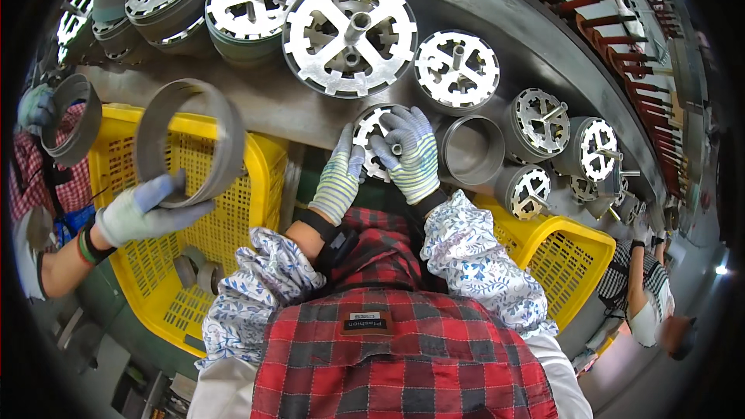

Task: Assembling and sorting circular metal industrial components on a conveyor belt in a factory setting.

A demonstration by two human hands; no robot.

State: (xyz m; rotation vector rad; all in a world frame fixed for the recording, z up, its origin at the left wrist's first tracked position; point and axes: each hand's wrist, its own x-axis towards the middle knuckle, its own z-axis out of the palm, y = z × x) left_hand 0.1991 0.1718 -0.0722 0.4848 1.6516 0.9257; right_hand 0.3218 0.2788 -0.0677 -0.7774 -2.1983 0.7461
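Observation:
Close in front of me is a slotted metal disc, partly covered by my gloved hands. My left hand is closed at its left edge, fingers together against the rim. Over the disc's right side, my right hand curls its fingers around the short post at the centre. Right beside that hand stands an open grey metal ring. Just beyond the hands is a larger slotted disc assembly with a central post. The underside of the disc I hold is hidden.
More slotted disc assemblies line the metal bench. Yellow crates stand at left and right. From the left, a co-worker's gloved hand holds a large metal ring over the left crate. Another person is at far right.

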